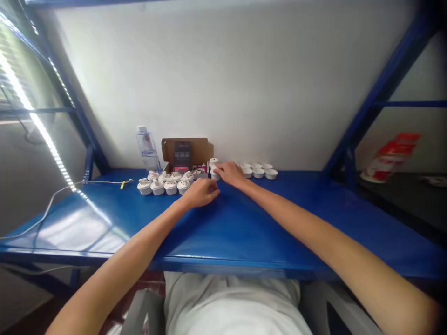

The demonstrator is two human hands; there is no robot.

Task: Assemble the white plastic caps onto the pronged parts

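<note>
My right hand (231,173) reaches to the back of the blue table. Its fingertips are closed on a small white round piece, a cup or cap (215,175), beside the open cardboard box. Another white piece (213,161) shows just behind it. In front and to the left, my left hand (202,191) is curled low over the table, and what its fingers may hold is hidden. Right beside the left hand stand rows of white cups topped with white fittings (171,186). Several plain white cups (258,172) stand to the right of my right hand, partly hidden by it.
The cardboard box (200,148) holds a dark phone-like panel (182,155). Left of it stands a clear water bottle (148,149). A white cable (52,200) with a yellow tag crosses the table's left side. Blue frame posts (379,88) rise at both sides; a red-and-white container (389,158) sits far right.
</note>
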